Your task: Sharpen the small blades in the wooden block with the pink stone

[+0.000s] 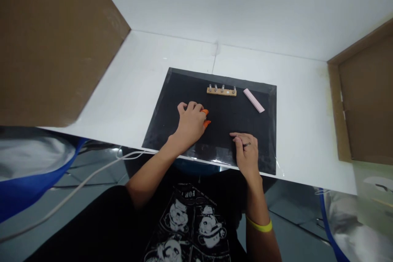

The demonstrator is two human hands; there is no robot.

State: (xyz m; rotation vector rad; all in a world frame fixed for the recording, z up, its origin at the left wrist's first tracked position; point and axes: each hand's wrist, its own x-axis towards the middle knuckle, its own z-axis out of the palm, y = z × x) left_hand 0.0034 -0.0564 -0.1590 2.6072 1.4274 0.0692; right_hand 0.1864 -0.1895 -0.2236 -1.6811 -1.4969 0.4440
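Note:
A black mat (184, 90) lies on the white table. My left hand (190, 123) rests on the mat with its fingers curled round an orange thing (205, 117), of which only two tips stick out. My right hand (247, 152) lies near the mat's front edge, fingers bent and close together, a ring on one finger; whether it holds anything is hidden. At the far side of the mat sits a small wooden strip (221, 91) with several metal pegs standing in it. A pink bar (254, 100) lies just right of the strip.
The white table (307, 123) is walled by a white back panel and by brown cardboard panels on the left (52, 45) and right (365, 102). A white cable (92, 176) hangs below the table's front edge at left. Blue-and-silver fabric shows at both lower corners.

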